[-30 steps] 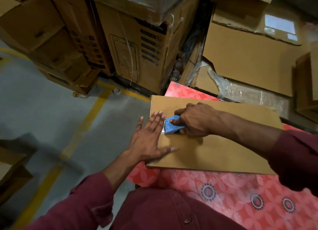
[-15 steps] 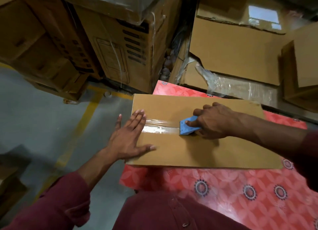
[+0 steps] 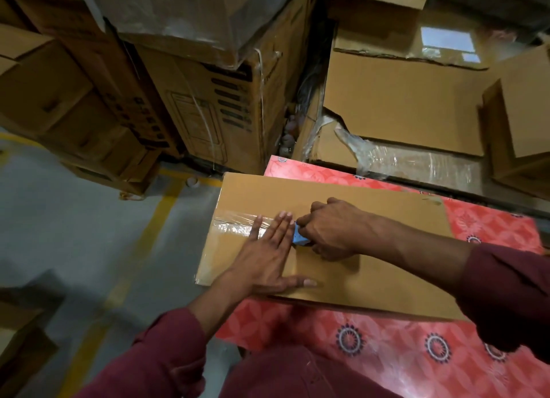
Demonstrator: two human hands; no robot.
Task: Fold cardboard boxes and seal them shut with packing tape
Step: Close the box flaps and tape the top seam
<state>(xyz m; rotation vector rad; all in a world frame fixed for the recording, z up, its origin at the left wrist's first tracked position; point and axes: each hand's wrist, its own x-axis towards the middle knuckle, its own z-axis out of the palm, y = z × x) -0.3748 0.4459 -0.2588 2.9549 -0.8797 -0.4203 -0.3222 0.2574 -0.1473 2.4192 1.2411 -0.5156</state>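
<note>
Two hands on one flat brown box (image 3: 372, 266) right now. It's smooth plain cardboard, a long rectangle lying on my table (image 3: 387, 353), which has a glossy red cloth with pale leaf shapes and dark round flower rings. The box's left end hangs out over the table edge, above the grey concrete floor (image 3: 74, 234) with its yellow painted line.

My left hand (image 3: 268, 255) lies flat on the lid, fingers straight and together pointing to 12 o'clock, thumb spread out toward 3 o'clock, pressing down on the shiny clear tape (image 3: 238, 226). That strip runs from the box's 9 o'clock edge along the middle seam, a bit wrinkly and catching the light.

My right hand (image 3: 330, 231) sits just at 3 o'clock of the left fingertips, fingers curled tight round the blue plastic tape cutter (image 3: 299, 238). Only a small wedge-shaped blue corner pokes out, touching the lid right beside my left fingers.

Up at 12 o'clock there are stacked cartons (image 3: 208, 109), some printed, some wrapped in crinkly clear plastic film. Both my sleeves are dark maroon cloth.
</note>
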